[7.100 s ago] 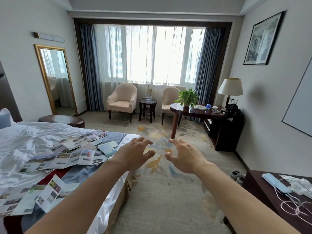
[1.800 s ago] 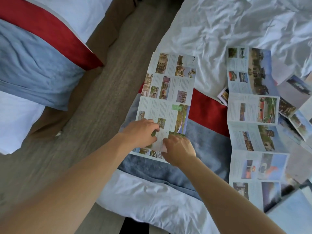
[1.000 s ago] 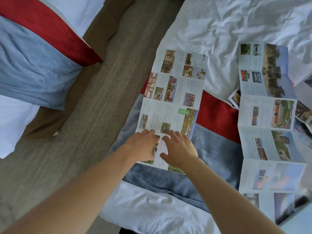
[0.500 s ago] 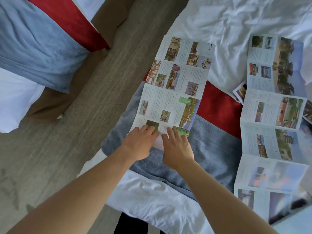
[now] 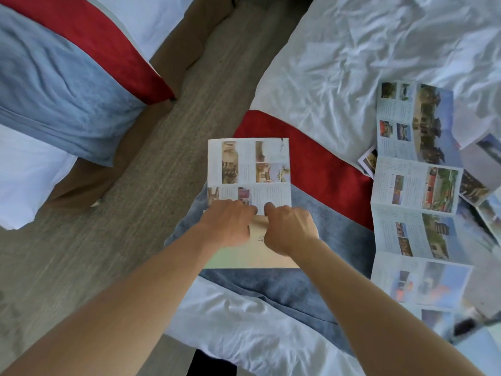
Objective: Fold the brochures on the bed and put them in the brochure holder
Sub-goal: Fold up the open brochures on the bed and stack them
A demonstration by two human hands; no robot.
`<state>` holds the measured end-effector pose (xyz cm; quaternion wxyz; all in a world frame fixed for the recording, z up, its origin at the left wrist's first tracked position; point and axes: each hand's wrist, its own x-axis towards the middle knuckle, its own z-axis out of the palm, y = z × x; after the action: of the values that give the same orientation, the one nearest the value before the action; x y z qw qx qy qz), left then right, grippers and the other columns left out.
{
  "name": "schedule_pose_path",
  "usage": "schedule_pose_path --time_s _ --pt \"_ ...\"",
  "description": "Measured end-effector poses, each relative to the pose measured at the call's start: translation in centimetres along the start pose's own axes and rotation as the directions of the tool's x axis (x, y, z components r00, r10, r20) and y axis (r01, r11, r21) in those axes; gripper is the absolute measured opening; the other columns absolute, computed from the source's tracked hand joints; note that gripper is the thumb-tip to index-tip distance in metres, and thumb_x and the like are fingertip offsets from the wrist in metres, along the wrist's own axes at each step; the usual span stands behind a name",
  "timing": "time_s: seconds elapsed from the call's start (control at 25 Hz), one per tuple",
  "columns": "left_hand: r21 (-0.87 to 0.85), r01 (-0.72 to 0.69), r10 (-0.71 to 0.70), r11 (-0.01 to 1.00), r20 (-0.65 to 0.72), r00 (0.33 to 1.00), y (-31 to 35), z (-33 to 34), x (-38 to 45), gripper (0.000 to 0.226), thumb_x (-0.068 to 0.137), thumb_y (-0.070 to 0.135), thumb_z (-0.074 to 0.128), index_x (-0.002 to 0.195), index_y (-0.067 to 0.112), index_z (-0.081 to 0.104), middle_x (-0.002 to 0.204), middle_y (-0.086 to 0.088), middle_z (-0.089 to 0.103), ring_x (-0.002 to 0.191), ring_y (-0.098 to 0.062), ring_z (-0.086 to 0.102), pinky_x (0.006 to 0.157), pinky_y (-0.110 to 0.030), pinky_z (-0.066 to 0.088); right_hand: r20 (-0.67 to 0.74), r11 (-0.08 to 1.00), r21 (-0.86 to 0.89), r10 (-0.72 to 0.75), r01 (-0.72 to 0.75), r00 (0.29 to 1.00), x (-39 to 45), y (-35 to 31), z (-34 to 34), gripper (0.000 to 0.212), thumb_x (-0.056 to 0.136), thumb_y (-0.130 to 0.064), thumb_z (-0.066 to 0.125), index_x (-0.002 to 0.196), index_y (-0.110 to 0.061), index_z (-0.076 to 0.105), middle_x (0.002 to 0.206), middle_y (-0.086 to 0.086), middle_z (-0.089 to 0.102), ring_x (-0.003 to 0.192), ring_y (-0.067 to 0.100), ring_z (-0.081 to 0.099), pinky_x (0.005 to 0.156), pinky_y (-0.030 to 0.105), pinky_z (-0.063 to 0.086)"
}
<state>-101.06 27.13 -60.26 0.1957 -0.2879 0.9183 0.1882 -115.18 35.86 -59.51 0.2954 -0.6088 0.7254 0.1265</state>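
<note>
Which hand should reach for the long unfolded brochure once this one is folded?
Right. The right hand lies on the side nearer the long unfolded brochure; the left hand would probably have to cross over.

A second bed (image 5: 151, 25) is seen at the upper left, dressed in white linen and crossed by a red and blue runner (image 5: 62, 85). A brown bed skirt (image 5: 89, 183) hangs below it. Grey striped carpet (image 5: 168, 147) is laid alongside that bed.
</note>
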Motion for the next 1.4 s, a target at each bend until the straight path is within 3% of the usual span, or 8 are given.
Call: schedule_pose_path --time_s 0.24,0.4,0.56,0.68,0.8,1.08,1.2,1.4 --pt "0.039 -0.014 0.015 0.999 -0.024 1.0 -2.2 2.3 0.8 0.034 0.088 0.022 0.059 0.121 0.018 0.055 0.12 -0.002 0.058 0.108 -0.02 0.056 0.075 -0.033 0.047 -0.031 0.998 -0.064 -0.015 0.013 0.999 1.2 1.1 2.9 0.051 0.086 -0.019 0.054 0.135 -0.019 0.041 0.138 0.006 0.046 0.119 0.027 0.046 0.1 0.042 0.039" --pt "0.072 0.049 -0.058 0.996 0.139 0.989 -2.4 4.9 0.3 0.105 0.071 0.048 0.076 0.15 0.02 0.014 0.156 -0.011 0.014 0.144 -0.031 0.019 0.112 -0.056 0.033 0.051 0.997 -0.08 -0.016 0.02 0.999 1.8 0.7 5.1 0.086 0.085 -0.035 0.067 0.151 -0.021 0.013 0.162 0.011 0.005 0.147 0.032 0.013 0.112 0.051 0.03" --pt "0.05 0.194 -0.199 0.98 0.166 0.966 -2.5 7.0 0.2 0.132 0.068 0.049 0.081 0.153 0.023 -0.017 0.16 -0.013 -0.023 0.148 -0.041 -0.013 0.114 -0.064 0.022 0.01 0.992 -0.053 0.118 -0.117 0.993 2.2 0.4 6.0 0.112 0.079 -0.051 0.075 0.154 -0.019 -0.002 0.16 0.018 -0.012 0.146 0.044 0.003 0.109 0.06 0.033" --pt "-0.015 0.24 -0.238 0.971 0.101 0.966 -2.9 7.4 -0.1 0.123 0.068 0.041 0.081 0.154 0.021 -0.005 0.161 -0.015 -0.016 0.149 -0.041 -0.004 0.111 -0.054 0.036 -0.033 0.973 0.095 0.214 -0.21 0.976 2.3 0.6 6.1 0.12 0.075 -0.047 0.082 0.155 -0.022 -0.003 0.16 0.019 -0.012 0.136 0.044 0.03 0.101 0.053 0.046" --pt "0.04 0.194 -0.193 0.98 -0.009 0.981 -3.3 7.5 -1.0 0.102 0.069 0.036 0.08 0.15 0.019 0.02 0.156 -0.011 0.019 0.137 -0.031 0.03 0.099 -0.043 0.046 -0.055 0.954 0.154 0.269 -0.258 0.962 2.1 1.0 6.0 0.11 0.076 -0.051 0.08 0.153 -0.022 0.008 0.158 0.019 0.001 0.124 0.04 0.045 0.098 0.05 0.048" --pt "0.077 0.166 -0.158 0.983 -0.098 0.983 -3.3 5.3 -1.8 0.018 0.09 0.015 0.055 0.105 0.022 0.063 0.102 0.002 0.065 0.1 -0.021 0.056 0.081 -0.037 0.049 -0.138 0.964 -0.091 0.235 -0.249 0.962 1.1 0.8 4.8 0.035 0.092 -0.049 0.059 0.116 -0.023 0.058 0.114 0.001 0.053 0.104 0.027 0.049 0.089 0.04 0.037" --pt "0.056 0.171 -0.162 0.984 -0.137 0.977 -2.8 4.0 -1.8 0.016 0.092 0.018 0.055 0.095 0.021 0.071 0.09 0.002 0.066 0.089 -0.02 0.06 0.078 -0.038 0.048 -0.222 0.972 -0.12 0.174 -0.204 0.96 0.3 0.5 3.4 0.013 0.082 -0.02 0.064 0.095 -0.017 0.066 0.097 0.002 0.063 0.104 0.03 0.052 0.097 0.047 0.036" --pt "-0.145 0.09 -0.096 0.985 -0.035 0.995 -2.0 2.4 -1.7 0.016 0.086 0.021 0.051 0.094 0.019 0.065 0.083 -0.001 0.068 0.071 -0.019 0.063 0.05 -0.029 0.044 -0.135 1.0 -0.003 -0.004 0.004 0.991 -0.3 -0.3 1.9 0.022 0.072 -0.003 0.053 0.087 -0.018 0.051 0.076 -0.003 0.046 0.069 0.022 0.039 0.092 0.04 0.042"
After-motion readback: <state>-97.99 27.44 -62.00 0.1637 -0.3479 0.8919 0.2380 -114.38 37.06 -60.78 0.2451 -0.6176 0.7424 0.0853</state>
